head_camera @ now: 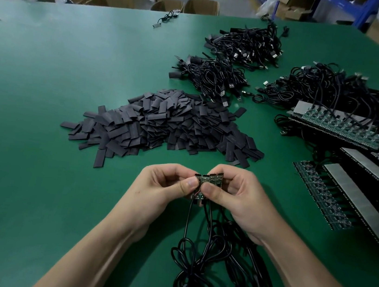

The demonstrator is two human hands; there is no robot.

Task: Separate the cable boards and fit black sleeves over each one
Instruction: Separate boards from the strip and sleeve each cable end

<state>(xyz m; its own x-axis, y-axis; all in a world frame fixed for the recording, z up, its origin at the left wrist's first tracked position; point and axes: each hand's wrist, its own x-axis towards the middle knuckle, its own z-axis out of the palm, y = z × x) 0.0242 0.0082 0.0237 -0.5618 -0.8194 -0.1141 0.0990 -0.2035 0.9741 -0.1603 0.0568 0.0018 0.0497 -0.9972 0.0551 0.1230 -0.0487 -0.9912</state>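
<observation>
Black cables (202,267) trail over the green desk (49,148) at the near edge. Above them the left hand (163,186) and right hand (236,198) each pinch one end of a short strip of cable boards (210,179), held off the desk. Beyond lies a heap of black sleeves (162,122), with longer board strips (322,198) to the right and cable bundles (246,44) farthest back

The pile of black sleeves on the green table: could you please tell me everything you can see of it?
The pile of black sleeves is a loose, low heap of many short, flat, matte dark-grey strips, seemingly flattened tubing, lying at all angles. It rests on the green table; neither the left hand nor the right hand touches it. Strays lie round its rim, and the plugs of a cable bundle reach its far edge.
</observation>
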